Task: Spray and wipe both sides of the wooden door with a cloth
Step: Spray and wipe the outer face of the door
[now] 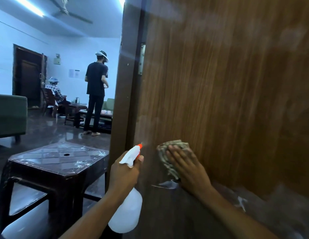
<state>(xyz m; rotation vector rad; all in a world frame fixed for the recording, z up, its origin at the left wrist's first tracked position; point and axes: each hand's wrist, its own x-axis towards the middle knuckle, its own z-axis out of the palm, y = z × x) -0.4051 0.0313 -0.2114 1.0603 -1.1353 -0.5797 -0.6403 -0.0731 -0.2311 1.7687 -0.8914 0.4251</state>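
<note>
Left forearm: rises from the lower edge, angled up and to the right.
Left hand (123,171): seen from the back, fingers curled and clamped round the neck of the spray bottle (126,209); one fingertip lies under the orange nozzle, at the trigger.
Spray bottle: translucent white body hanging below the fist, white head, orange tip aimed at the door's hinge edge; a faint haze shows at the tip.

Right forearm: enters from the lower right corner, reaching up and left along the door face.
Right hand (186,167): palm flat, fingers straight and close together, pointing up and left, pressed on the cloth (169,157).
Cloth: bunched, checked beige-brown, held between the palm and the door and showing above and left of the fingers.

Wooden door (236,83): brown vertical grain, fills the right of the view, standing open. Pale smears mark its lower part below the right hand.
Hinge (141,59): metal, on the door's left edge, well above both hands.
Door frame (122,100): dark brown, just left of the hinge.

Plastic stool (59,157): dark brown, lattice top with a centre hole, on the floor left of the left arm.
Green sofa (10,112): at the left edge.
Standing person (96,90): dark clothes, head-worn device, back turned, beside a low counter (84,112).
Seated person (54,90): checked shirt, in a chair near a second dark door (28,75).
Ceiling fan (71,12): overhead.
</note>
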